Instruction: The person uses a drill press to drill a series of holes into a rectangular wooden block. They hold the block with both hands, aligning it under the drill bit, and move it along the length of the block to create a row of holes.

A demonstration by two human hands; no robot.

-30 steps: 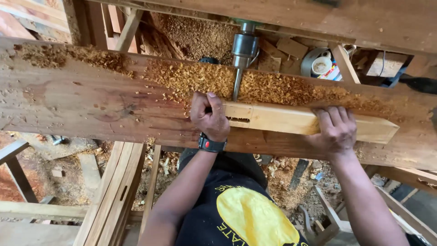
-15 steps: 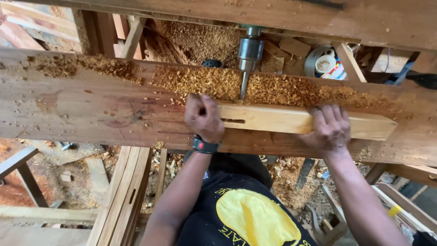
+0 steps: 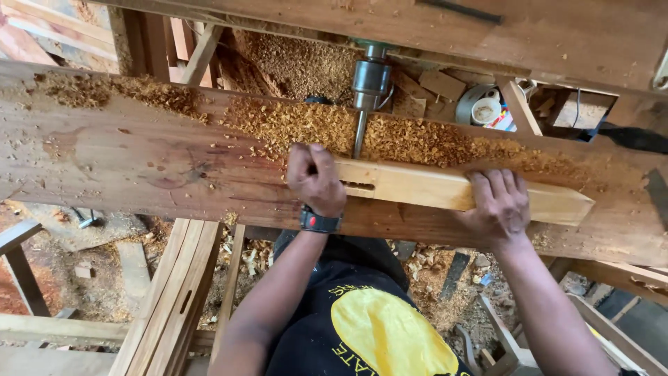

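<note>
1. Both hands are pressed down on a pale, squared wooden bar (image 3: 445, 189) that lies lengthwise on the bench (image 3: 139, 163). The left hand (image 3: 316, 179) is closed over the bar's left end, fingers curled over its top. A dark band with a red spot (image 3: 321, 221) is worn on that wrist.
2. At the far left, the bench is seen as a broad, reddish plank, rough and scuffed, with a knot and scattered chips. Its near edge runs bare from the left border up to the left hand, so open room is left there.
3. Below that edge, a light slotted timber frame (image 3: 170, 299) is seen standing over a dusty floor littered with offcuts.
4. Coarse golden shavings (image 3: 292, 125) are heaped in a long ridge along the bench's far side, touching the bar's back edge.
5. A steel chuck and bit (image 3: 367, 97) are seen coming down just behind the bar, beside the left hand; the bit's tip is met by the shavings and the bar's far edge. A short dark slot (image 3: 358, 186) is cut in the bar's top face, just right of the left hand.
6. The right hand (image 3: 497, 205) is laid flat-fingered across the bar, well apart from the left hand, gripping its near edge.
7. Past the right hand, the bar's square-cut right end is left free, just short of the bench's near edge.
</note>
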